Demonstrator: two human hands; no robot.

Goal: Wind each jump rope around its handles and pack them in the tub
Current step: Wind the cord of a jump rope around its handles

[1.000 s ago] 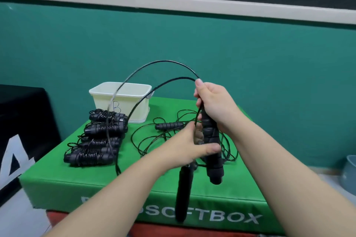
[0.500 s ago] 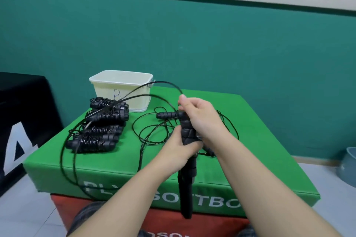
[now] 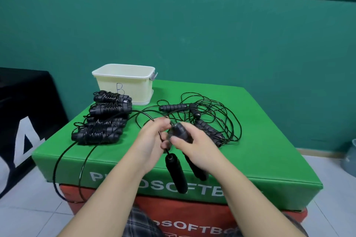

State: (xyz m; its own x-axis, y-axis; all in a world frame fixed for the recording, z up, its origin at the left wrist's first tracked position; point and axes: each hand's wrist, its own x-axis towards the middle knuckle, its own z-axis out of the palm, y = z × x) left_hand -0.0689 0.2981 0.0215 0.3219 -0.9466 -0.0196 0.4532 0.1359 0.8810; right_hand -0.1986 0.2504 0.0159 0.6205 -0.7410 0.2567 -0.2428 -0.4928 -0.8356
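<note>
Here the right hand has its grip clamped round the upper part of a black handle, held over the front edge of the green foam box. The left hand pinches the black cord just beside it, fingers curled on the line. A second handle hangs below the hands, tilted toward the camera. From the left hand the cord runs in two long loops down over the box front at the left. Four wound ropes lie in a row at the back left, the farthest touching the cream tub, which is marked with a B. A loose, tangled rope lies at the right behind the hands
</note>
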